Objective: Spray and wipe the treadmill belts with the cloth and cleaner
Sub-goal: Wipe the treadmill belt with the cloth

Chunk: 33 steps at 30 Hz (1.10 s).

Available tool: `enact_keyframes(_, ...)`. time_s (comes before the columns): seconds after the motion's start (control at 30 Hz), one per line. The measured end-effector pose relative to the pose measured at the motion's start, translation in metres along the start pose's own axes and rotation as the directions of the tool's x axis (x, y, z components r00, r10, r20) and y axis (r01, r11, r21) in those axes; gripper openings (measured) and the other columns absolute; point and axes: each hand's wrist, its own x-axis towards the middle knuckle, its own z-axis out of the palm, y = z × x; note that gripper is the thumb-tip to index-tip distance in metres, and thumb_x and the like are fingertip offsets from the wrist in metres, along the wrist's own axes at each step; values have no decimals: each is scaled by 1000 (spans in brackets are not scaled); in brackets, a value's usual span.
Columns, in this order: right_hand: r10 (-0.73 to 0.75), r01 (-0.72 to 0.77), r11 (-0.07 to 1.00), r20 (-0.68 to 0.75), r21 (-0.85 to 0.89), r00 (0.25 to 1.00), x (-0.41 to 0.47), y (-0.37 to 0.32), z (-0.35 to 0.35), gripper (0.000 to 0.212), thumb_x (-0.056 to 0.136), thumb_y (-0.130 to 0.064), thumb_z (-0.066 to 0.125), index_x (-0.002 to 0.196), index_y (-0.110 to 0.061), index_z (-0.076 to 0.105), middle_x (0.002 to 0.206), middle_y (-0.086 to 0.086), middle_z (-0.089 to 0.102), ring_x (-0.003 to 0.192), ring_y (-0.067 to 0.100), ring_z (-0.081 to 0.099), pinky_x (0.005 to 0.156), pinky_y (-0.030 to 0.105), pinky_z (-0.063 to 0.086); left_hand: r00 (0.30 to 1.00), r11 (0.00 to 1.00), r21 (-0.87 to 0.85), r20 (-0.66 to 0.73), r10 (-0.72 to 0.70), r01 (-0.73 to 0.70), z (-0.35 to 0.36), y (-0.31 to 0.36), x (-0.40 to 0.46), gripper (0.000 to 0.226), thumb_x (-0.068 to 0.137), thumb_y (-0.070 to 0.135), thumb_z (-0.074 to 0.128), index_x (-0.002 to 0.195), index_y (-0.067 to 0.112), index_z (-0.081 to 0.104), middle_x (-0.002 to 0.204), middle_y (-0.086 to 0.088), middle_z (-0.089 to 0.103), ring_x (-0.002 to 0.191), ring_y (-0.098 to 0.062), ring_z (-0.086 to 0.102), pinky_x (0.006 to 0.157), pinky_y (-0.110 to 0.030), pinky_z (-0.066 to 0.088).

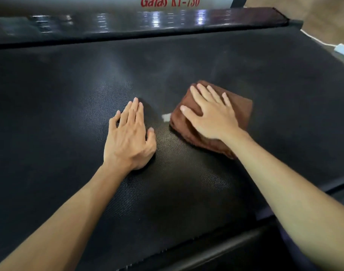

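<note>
The black textured treadmill belt (69, 106) fills most of the view. A folded brown cloth (239, 108) lies on it right of centre. My right hand (212, 114) presses flat on top of the cloth, fingers spread. My left hand (128, 137) rests flat on the bare belt just left of the cloth, holding nothing. A small white tag (165, 117) sticks out from the cloth's left edge. No cleaner bottle is in view.
A glossy dark side rail (147, 22) runs along the far edge of the belt, with a white housing with red lettering (170, 1) behind it. A white cable and plug (342, 48) lie on the floor at the far right. The near rail (216, 251) borders the belt's front edge.
</note>
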Motion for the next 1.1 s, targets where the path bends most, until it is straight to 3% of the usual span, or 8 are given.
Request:
enact_keyframes(0.13,207,-207,978,38,21,978,70,-13,-7,81,101,-72,20,166,-25,10,174,-1,3,160,22,-2,126,57,-4,1000,1000,5,7,-2,2,-1,1,0,84,91,49,14,162,5,14,172,-8,7,158,-19,5,126,-43,11)
enact_keyframes(0.33,-91,91,996,8,6,996,-20,-30,7,79,99,-76,19,165,-35,9,173,-12,2,159,12,-2,128,48,-5,1000,1000,-13,16,-1,1,-2,0,-2,85,90,48,14,162,6,12,172,-7,4,158,-17,2,127,-41,7)
enact_keyframes(0.53,289,-289,957,13,1,957,56,11,-15,83,99,-74,18,166,-26,10,174,-1,4,160,22,0,127,57,-3,1000,1000,-4,21,-7,8,-5,2,-1,83,91,48,16,162,6,12,172,-6,5,158,-17,2,126,-41,7)
enact_keyframes(0.67,1,-1,1000,33,0,999,4,-28,-6,82,98,-75,22,166,-30,14,174,-7,6,160,16,2,128,53,-1,1000,1000,-10,27,0,0,-5,1,0,83,91,48,15,163,6,10,172,-6,3,158,-16,0,127,-41,5)
enact_keyframes(0.73,-46,46,999,1,-4,999,-59,-12,0,81,97,-78,22,165,-36,11,173,-14,3,159,11,-1,129,48,-2,1000,1000,-11,11,8,-8,-4,0,-2,83,91,48,15,163,5,10,172,-7,3,158,-17,1,127,-41,5)
enact_keyframes(0.93,330,-330,944,-3,-27,944,-2,41,-17,85,97,-78,16,166,-30,8,174,-4,3,160,19,-2,127,56,-2,1000,1000,16,19,11,-12,0,0,-1,82,93,48,14,163,5,10,172,-7,4,158,-18,2,127,-42,7)
enact_keyframes(1.0,246,-246,969,-2,-24,969,6,15,-13,85,97,-77,18,166,-28,10,174,-3,4,160,20,-1,127,57,-2,1000,1000,17,17,12,-12,-1,1,0,83,92,48,14,163,5,11,172,-8,5,158,-18,3,126,-42,8)
enact_keyframes(1.1,19,-19,1000,-3,-5,1000,-76,-16,-1,83,95,-78,21,165,-33,12,173,-11,4,159,12,-2,128,52,-1,1000,1000,9,17,11,-11,-1,-1,0,84,91,50,13,163,5,10,172,-7,4,158,-18,2,127,-42,7)
